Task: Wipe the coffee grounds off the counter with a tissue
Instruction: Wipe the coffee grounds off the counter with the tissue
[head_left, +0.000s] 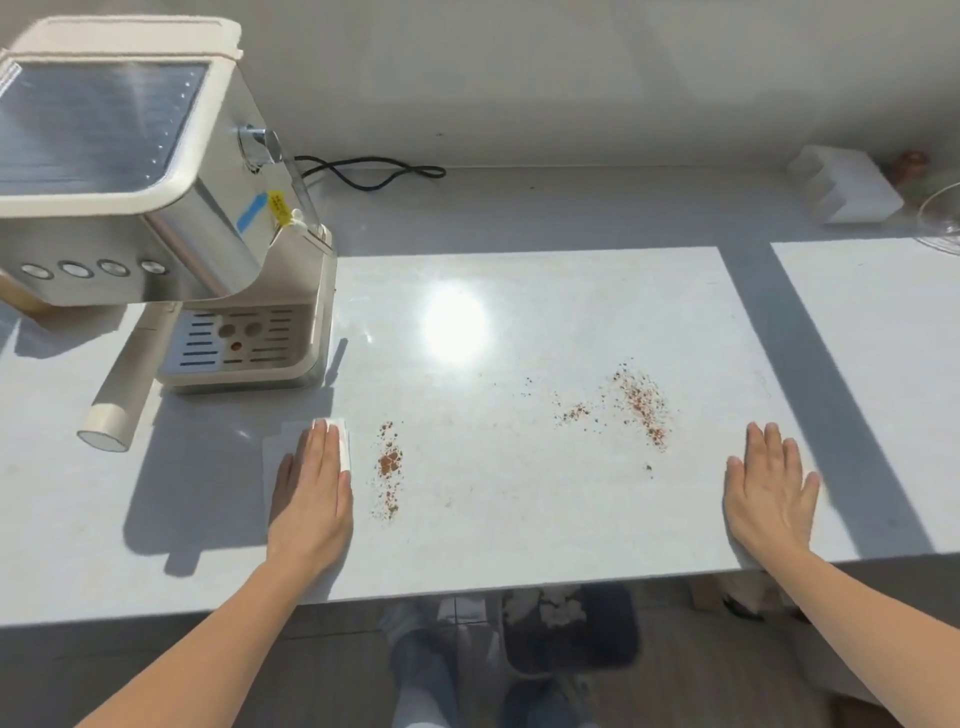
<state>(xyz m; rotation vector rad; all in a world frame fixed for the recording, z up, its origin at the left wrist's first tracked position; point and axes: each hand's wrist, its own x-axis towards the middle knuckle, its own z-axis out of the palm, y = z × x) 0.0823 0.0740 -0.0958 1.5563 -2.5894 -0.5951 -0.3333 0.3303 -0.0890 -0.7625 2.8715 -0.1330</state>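
My left hand lies flat, fingers together, pressing a white tissue onto the white counter. Just right of it is a narrow streak of brown coffee grounds. A wider scatter of grounds lies further right. My right hand rests flat on the counter, palm down, near the front edge, right of that scatter and apart from it. It holds nothing.
A cream and steel espresso machine stands at the left, its portafilter handle pointing toward me, its black cable behind. At the back right sit a white tissue pack and a glass bowl. A dark bin stands below the counter edge.
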